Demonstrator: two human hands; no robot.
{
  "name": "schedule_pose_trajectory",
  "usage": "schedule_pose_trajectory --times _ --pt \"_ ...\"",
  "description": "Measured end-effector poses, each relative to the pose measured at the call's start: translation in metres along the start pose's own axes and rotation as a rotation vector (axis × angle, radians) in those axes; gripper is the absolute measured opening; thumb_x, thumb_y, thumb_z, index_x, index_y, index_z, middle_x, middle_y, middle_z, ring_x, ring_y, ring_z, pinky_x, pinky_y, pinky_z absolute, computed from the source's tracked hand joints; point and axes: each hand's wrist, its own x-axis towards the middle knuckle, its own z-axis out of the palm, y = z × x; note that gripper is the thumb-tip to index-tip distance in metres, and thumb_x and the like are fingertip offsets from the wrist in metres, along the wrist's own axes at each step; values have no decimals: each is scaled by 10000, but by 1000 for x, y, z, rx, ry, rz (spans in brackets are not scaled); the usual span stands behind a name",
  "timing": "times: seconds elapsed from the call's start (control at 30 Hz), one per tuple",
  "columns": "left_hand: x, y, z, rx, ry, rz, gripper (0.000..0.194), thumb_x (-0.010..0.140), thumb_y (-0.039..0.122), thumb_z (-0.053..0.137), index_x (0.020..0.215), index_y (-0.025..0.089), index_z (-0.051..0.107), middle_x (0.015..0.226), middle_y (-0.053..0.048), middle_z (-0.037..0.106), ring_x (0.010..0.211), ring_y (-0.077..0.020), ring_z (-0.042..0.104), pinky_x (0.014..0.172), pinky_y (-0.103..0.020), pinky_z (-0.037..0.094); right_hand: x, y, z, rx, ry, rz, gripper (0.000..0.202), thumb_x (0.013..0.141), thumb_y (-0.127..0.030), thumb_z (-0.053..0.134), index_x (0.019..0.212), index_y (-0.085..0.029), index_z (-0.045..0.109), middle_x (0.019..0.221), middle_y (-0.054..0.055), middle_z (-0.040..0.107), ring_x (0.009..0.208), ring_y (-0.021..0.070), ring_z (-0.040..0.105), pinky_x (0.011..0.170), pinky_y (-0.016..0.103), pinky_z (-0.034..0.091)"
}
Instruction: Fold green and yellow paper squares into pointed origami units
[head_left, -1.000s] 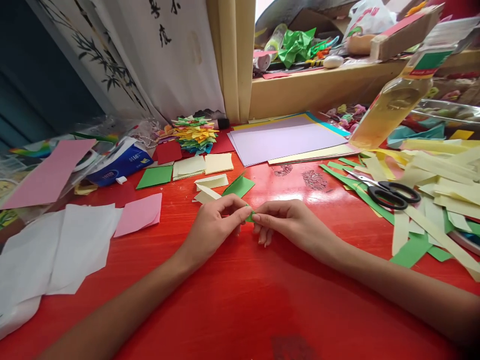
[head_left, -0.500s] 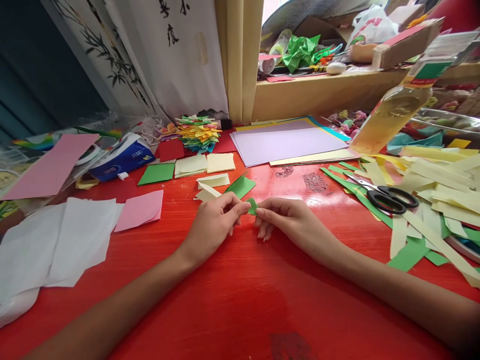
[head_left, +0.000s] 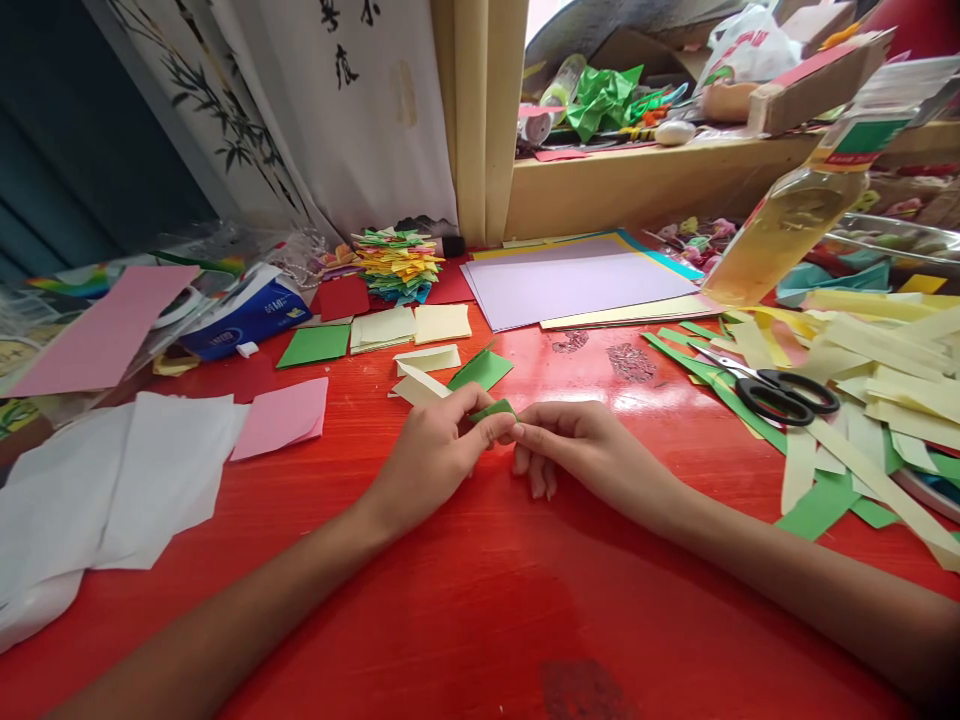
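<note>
Between my two hands is a small folded piece of green paper (head_left: 495, 409), held just above the red table (head_left: 450, 600). My left hand (head_left: 435, 450) pinches it between thumb and fingers. The fingertips of my right hand (head_left: 574, 440) close on its right end, touching the left thumb. Just behind my left hand lie a folded green sheet (head_left: 484, 370) and folded cream papers (head_left: 427, 358). Farther back are a green square (head_left: 315, 345), cream squares (head_left: 441, 323) and a stack of folded colored pieces (head_left: 397, 265).
Black-handled scissors (head_left: 784, 397) rest on paper strips (head_left: 900, 370) at the right. Behind them a bottle (head_left: 787, 220) leans beside lilac sheets (head_left: 577, 280). Pink paper (head_left: 281, 418), white sheets (head_left: 161, 480) and a blue packet (head_left: 247, 315) lie at the left.
The green piece now shows as a narrow, flatter strip along my left fingers. My hands have come closer, their thumb tips now touching.
</note>
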Motion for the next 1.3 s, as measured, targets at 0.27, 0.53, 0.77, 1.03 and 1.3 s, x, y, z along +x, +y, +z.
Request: schedule_pose_trajectory --times 0.27,0.53,0.77,1.03,1.3 --pt "-1 -1 -1 41 -10 27 269 852 320 417 644 174 507 455 62 405 369 -46 338 405 -187 278 -2 0 -4 -238 -88 -71 291 882 -331 375 664 -173 485 587 -17 530 450 65 452 473 211 360" --pt "3 -5 1 -143 -54 60 212 882 252 334 969 193 517 648 31 520 380 -39 399 417 -194 346 6 8 -6 -19 -9 -40 256 872 -371 396 742 -178 503 591 -29 506 428 55 434 416 203 307" --pt "16 -11 -37 231 429 254 247 882 196 303 1011 209 513 740 -3 497 554 -94 437 550 -238 390 17 14 -39 255 516 7 299 816 -417 489 636 -180 465 545 -32 366 411 51 316 370 217 209" --pt "27 -32 -33 760 269 407 216 803 284 510 979 165 546 988 -58 561 972 -206 462 869 -342 361 15 13 -34 224 523 -13 469 768 -571 460 509 -184 404 474 -19 382 370 60 343 356 228 218" --pt "29 -32 -30 854 362 366 178 846 305 454 902 167 552 896 -23 616 854 -172 508 798 -310 371 9 3 -14 30 353 24 464 821 -520 412 524 -166 449 456 -23 452 362 49 394 364 200 261"
